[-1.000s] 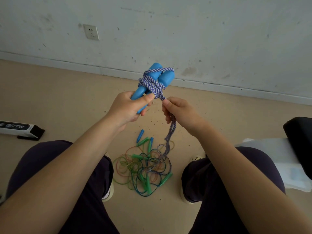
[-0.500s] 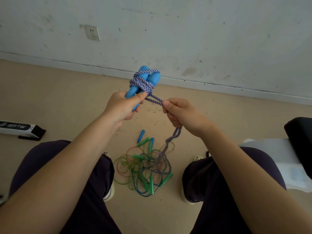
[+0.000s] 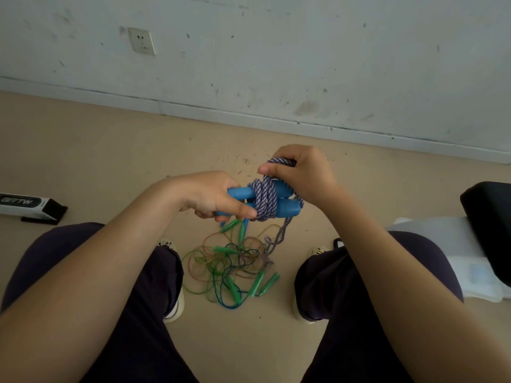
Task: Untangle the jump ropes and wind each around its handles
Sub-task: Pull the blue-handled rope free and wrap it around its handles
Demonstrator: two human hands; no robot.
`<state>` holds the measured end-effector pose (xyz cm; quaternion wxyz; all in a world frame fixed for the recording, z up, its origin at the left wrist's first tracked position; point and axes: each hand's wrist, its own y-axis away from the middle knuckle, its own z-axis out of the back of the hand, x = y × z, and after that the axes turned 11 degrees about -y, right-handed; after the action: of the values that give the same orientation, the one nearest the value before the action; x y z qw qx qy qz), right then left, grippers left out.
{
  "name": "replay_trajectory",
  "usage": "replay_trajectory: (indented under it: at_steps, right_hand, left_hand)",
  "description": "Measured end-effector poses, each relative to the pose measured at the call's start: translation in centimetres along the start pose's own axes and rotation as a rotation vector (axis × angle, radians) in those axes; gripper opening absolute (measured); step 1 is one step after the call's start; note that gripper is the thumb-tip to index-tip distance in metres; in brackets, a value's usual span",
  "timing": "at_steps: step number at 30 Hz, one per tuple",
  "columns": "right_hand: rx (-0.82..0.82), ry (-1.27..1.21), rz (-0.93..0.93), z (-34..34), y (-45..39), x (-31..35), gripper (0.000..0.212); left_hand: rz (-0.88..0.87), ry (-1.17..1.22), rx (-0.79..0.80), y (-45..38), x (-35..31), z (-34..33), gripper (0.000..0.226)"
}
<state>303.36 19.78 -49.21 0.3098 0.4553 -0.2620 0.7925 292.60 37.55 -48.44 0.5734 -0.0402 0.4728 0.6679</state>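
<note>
My left hand (image 3: 213, 196) grips two blue handles (image 3: 286, 207) held side by side and lying roughly level, pointing right. A purple-and-white braided rope (image 3: 265, 200) is wound several turns around their middle. My right hand (image 3: 300, 172) pinches a loop of that same rope just above the handles. The rope's loose end (image 3: 279, 240) hangs down to the floor. Below, between my feet, a tangle of thin green, orange and blue ropes with green handles (image 3: 235, 269) lies on the floor.
A white and black box (image 3: 27, 207) lies on the floor at the left. A black seat edge (image 3: 489, 217) and a white plastic piece (image 3: 464, 261) sit at the right. The wall with a socket (image 3: 142, 41) stands ahead.
The blue handles have dropped from upright to level and lower. My right hand has moved up and over them, carrying the rope around; less rope hangs to the floor.
</note>
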Motion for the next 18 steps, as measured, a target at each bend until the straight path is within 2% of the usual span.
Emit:
replay_trajectory:
  at_steps: [3, 6, 8, 11, 15, 18]
  right_hand:
    - [0.016, -0.012, -0.035, -0.01, -0.13, 0.09, 0.03]
    - [0.092, -0.121, -0.053, 0.01, -0.04, 0.13, 0.038]
    - [0.143, -0.141, -0.045, -0.18, 0.06, 0.02, 0.031]
    - [0.135, -0.226, -0.122, -0.17, 0.03, 0.05, 0.018]
    - [0.174, -0.472, -0.188, 0.42, 0.16, 0.25, 0.018]
    - [0.197, -0.693, -0.254, 0.72, 0.4, 0.6, 0.029]
  left_hand:
    - [-0.024, -0.038, 0.0, 0.1, -0.04, 0.08, 0.035]
    - [-0.043, -0.049, -0.006, 0.2, 0.23, 0.08, 0.035]
    - [-0.065, -0.021, -0.01, 0.14, 0.44, -0.11, 0.034]
    - [-0.111, 0.065, -0.056, 0.06, 0.71, -0.05, 0.032]
    - [-0.197, 0.219, -0.134, 0.32, 0.92, 0.35, 0.024]
    - [-0.237, 0.315, -0.178, 0.36, 0.9, 0.42, 0.031]
